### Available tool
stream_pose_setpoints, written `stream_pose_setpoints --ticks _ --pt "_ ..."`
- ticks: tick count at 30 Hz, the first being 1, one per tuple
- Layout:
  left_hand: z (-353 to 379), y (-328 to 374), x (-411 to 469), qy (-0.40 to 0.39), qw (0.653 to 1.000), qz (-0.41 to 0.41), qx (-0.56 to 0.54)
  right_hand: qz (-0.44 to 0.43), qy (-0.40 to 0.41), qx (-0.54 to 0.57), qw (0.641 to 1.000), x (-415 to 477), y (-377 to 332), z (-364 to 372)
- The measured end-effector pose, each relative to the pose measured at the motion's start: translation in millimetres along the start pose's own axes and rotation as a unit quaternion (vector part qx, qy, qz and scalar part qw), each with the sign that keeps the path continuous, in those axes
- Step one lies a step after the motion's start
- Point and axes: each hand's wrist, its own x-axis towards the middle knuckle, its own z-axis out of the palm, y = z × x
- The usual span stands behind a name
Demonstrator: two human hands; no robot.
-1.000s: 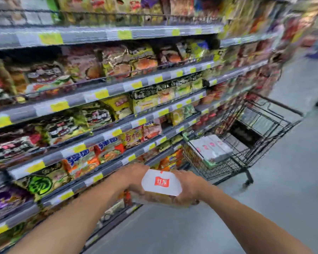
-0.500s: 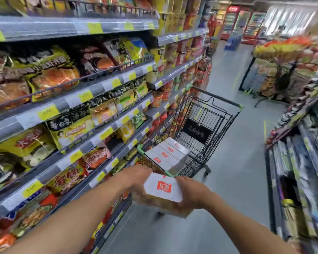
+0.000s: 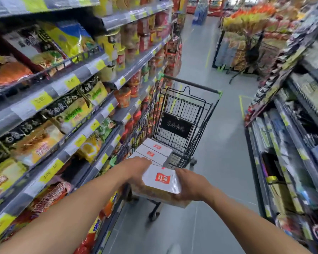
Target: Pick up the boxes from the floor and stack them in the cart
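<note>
I hold a white box (image 3: 162, 179) with a red logo and orange sides in both hands, at the near end of the black wire cart (image 3: 206, 125). My left hand (image 3: 136, 167) grips its left side and my right hand (image 3: 190, 186) grips its right side. Inside the cart, just beyond the held box, lie several matching white boxes (image 3: 154, 150) side by side. The far half of the cart's basket shows bare wire. The cart's handle bar (image 3: 191, 85) is at its far end.
Snack shelves (image 3: 62, 99) run close along the left, right beside the cart. Another shelf unit (image 3: 292, 143) lines the right. Grey floor (image 3: 224, 162) runs up the aisle between them, with a display rack (image 3: 246, 43) farther back.
The view swung right and closed in on the cart. The box in my hands now sits over the cart's near end instead of short of it.
</note>
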Motion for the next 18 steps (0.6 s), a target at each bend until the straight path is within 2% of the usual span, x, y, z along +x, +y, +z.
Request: stream_pose_setpoints --ticks 8,18 --pt "-41 -29 84 -0.002 0.999 -0.030 -0.029 -0.042 -0.010 -0.007 0.999 96 52 -42" --pt "-67 -95 165 -0.005 0.995 -0.067 -0.067 -0.060 -0.039 -0.012 0.997 204 71 -72"
